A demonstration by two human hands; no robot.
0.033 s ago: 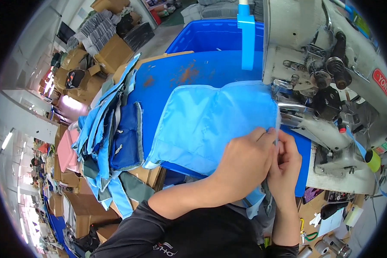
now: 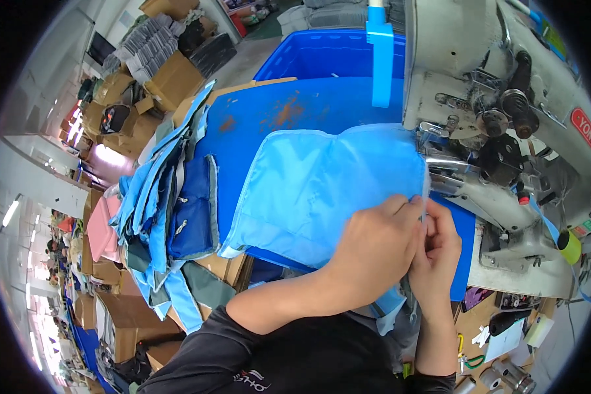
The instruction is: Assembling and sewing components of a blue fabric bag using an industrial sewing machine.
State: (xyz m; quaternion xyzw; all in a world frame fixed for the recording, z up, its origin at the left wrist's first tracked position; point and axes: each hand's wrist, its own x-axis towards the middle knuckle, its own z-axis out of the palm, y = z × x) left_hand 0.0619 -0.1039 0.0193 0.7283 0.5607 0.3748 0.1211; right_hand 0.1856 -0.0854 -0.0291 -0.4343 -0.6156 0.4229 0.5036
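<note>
A light blue fabric panel (image 2: 322, 177) lies flat on the blue tabletop, its right edge under the metal foot of a sewing machine (image 2: 453, 85). My left hand (image 2: 381, 240) reaches across to this edge, fingers closed in a pinch on it just below the foot. Right beside it, my right hand (image 2: 438, 253) is closed too, thumb and fingertips gathered at the same edge. The exact spot they pinch is partly hidden by the fingers. Below the hands hangs more grey and light blue cloth (image 2: 391, 305).
Blue, grey and navy fabric pieces (image 2: 154, 210) are heaped on the left. Behind the blue table (image 2: 256, 111) stands a blue plastic bin (image 2: 315, 56). A light blue hanging holder (image 2: 381, 65) is beside the machine. Scissors (image 2: 471, 360) and small tools lie at lower right.
The machine head and the hanging light blue holder sit very slightly further right in the picture. My hands and the panel look the same.
</note>
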